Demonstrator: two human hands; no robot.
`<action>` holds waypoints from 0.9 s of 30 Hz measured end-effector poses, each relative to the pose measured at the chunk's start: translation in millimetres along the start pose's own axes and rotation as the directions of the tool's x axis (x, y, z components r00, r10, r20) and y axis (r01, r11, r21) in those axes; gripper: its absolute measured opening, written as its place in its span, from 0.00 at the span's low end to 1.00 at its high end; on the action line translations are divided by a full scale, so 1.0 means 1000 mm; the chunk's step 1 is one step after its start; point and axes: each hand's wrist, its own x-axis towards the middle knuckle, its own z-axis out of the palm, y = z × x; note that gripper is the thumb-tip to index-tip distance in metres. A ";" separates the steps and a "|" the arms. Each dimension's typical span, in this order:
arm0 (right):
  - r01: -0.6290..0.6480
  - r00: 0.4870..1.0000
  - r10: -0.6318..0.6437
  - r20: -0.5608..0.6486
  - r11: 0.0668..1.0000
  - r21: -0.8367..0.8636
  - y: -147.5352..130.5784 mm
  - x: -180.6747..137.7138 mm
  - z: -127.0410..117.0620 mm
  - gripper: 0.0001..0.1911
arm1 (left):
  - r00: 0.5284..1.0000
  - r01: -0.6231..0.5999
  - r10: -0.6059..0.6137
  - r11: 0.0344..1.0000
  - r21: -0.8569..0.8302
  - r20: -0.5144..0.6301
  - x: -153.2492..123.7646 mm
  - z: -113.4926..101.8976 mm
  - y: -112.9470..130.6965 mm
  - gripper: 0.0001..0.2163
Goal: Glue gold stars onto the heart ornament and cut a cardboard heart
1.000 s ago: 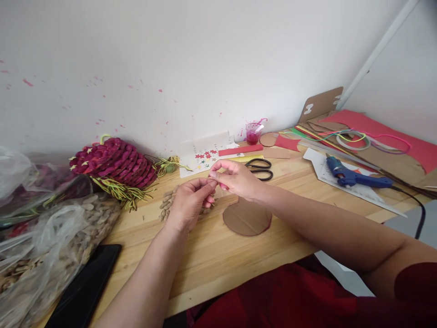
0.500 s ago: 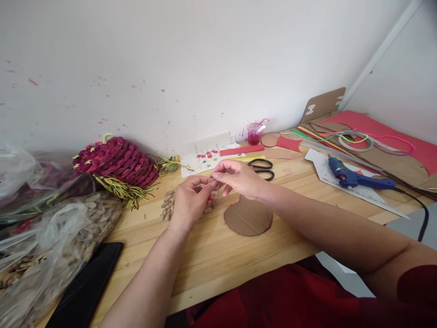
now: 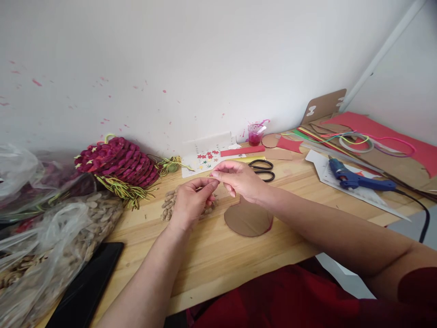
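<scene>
My left hand (image 3: 193, 200) and my right hand (image 3: 239, 180) meet fingertip to fingertip above the wooden table. Both are closed in a pinch; whatever lies between the fingers is too small and hidden to name. Behind and under my left hand lies a pile of peanuts in their shells (image 3: 168, 205), partly covered by it. A rounded piece of brown cardboard (image 3: 248, 218) rests flat below my right hand. Black-handled scissors (image 3: 264, 176) lie just past my right hand, their blades hidden.
To the left are a magenta layered craft piece (image 3: 119, 161), a plastic bag of peanuts (image 3: 82, 228) and a black flat object (image 3: 92, 278). Star stickers (image 3: 208, 157) and a cup of magenta liquid (image 3: 255, 135) stand along the wall. A blue glue gun (image 3: 362, 181) lies right.
My fingertips have shifted slightly against each other, and the right fingers are curled a little closer. The things on the table stay in place; the view has moved slightly.
</scene>
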 end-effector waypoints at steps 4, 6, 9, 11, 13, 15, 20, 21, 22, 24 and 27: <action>0.036 0.998 -0.040 -0.039 0.995 -0.094 -0.004 0.000 -0.001 0.09 | 1.000 0.004 -0.004 1.000 -0.022 0.005 0.000 0.000 -0.001 0.15; 0.064 0.997 -0.070 -0.038 0.990 -0.129 -0.004 0.001 -0.001 0.09 | 1.000 0.007 -0.007 0.999 -0.033 0.007 0.000 0.001 -0.001 0.16; 0.072 0.995 -0.081 -0.063 0.989 -0.129 -0.004 0.000 0.000 0.10 | 1.000 0.005 -0.004 0.998 -0.062 0.018 0.000 0.003 -0.001 0.16; 0.065 0.993 -0.073 -0.093 0.994 -0.088 -0.004 0.000 0.002 0.10 | 1.000 0.009 -0.006 0.996 -0.086 0.031 -0.001 0.004 -0.001 0.16; 0.065 0.990 -0.070 -0.121 0.997 -0.040 -0.004 -0.001 0.004 0.11 | 0.999 0.025 -0.020 0.994 -0.110 0.050 -0.002 0.006 0.000 0.16; 0.079 0.987 -0.078 -0.140 0.997 -0.004 -0.003 -0.001 0.005 0.11 | 0.997 0.048 -0.040 0.990 -0.132 0.064 -0.003 0.007 0.001 0.16; 0.128 0.984 -0.121 -0.134 0.991 0.045 0.003 0.000 0.006 0.12 | 0.997 0.040 -0.027 0.985 -0.169 0.076 -0.006 0.009 0.006 0.16; 0.130 0.984 -0.123 -0.132 0.990 0.048 0.004 0.000 0.007 0.12 | 0.997 0.033 -0.020 0.985 -0.169 0.079 -0.006 0.009 0.006 0.16; 0.126 0.984 -0.119 -0.132 0.991 0.051 0.005 0.000 0.007 0.12 | 0.997 0.026 -0.013 0.986 -0.164 0.080 -0.005 0.009 0.005 0.16; 0.102 0.987 -0.094 -0.131 0.993 0.056 0.004 -0.001 0.009 0.13 | 0.997 0.006 0.005 0.990 -0.138 0.080 -0.004 0.009 0.003 0.15; 0.076 0.991 -0.069 -0.117 0.996 0.055 0.000 -0.002 0.009 0.14 | 0.995 -0.050 0.058 0.994 -0.093 0.078 -0.002 0.007 0.000 0.13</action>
